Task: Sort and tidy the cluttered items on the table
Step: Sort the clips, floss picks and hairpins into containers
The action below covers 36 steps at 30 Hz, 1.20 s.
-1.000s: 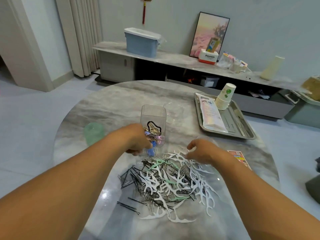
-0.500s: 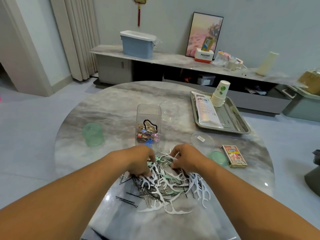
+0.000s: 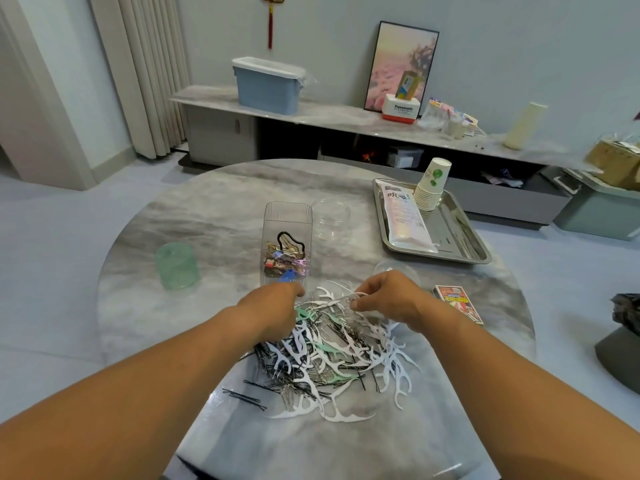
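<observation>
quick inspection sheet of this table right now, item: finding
surface: round marble table, glossy
job's things: tangled pile of white floss picks and black hairpins; clear tall container part filled with hair clips
clutter: green cup; metal tray with paper cup stack and a pouch; small card box
grippers: left hand in the pile, grasp hidden; right hand pinches a floss pick
cables: nothing seen
surroundings: low cabinet, blue bin
</observation>
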Each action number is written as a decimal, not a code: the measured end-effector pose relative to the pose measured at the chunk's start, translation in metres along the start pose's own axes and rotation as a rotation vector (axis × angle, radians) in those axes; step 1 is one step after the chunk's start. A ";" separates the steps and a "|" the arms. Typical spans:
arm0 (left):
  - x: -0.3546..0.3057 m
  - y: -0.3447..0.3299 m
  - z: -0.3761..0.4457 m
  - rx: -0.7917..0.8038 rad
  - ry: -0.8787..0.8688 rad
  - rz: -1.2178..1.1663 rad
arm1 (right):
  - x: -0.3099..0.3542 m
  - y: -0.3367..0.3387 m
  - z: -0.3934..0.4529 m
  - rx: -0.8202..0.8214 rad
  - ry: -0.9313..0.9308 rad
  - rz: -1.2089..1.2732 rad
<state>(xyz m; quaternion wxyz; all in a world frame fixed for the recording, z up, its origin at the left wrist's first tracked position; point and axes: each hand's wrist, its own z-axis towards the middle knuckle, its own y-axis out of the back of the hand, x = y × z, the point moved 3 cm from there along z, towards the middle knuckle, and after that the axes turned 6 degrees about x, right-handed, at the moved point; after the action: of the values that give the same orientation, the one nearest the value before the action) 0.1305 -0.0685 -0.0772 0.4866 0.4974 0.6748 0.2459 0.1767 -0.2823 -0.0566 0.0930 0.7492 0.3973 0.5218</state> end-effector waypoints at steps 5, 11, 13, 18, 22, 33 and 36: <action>-0.010 -0.002 0.003 -0.042 -0.018 -0.068 | -0.002 0.007 0.000 0.000 -0.013 -0.041; 0.000 0.001 0.002 -0.106 0.034 -0.078 | -0.008 0.007 -0.009 0.055 -0.066 -0.046; 0.005 0.004 0.002 -0.109 0.043 -0.077 | -0.009 0.005 -0.013 0.052 -0.073 -0.042; 0.002 0.002 -0.009 -0.022 0.012 -0.008 | -0.006 0.007 -0.035 0.026 -0.193 -0.290; 0.000 -0.008 -0.021 0.151 0.026 0.176 | -0.012 -0.011 -0.050 0.111 -0.332 -0.384; 0.013 -0.005 -0.031 -0.023 0.021 0.163 | -0.016 -0.031 -0.039 -0.111 -0.006 -0.383; 0.021 0.017 -0.034 -0.183 0.061 0.032 | -0.014 -0.027 -0.038 -0.139 0.017 -0.384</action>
<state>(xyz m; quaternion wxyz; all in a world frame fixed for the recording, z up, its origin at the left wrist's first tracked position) 0.1062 -0.0378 -0.0578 0.5054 0.4539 0.6560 0.3290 0.1287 -0.2842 -0.0647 0.2390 0.6470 0.4965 0.5270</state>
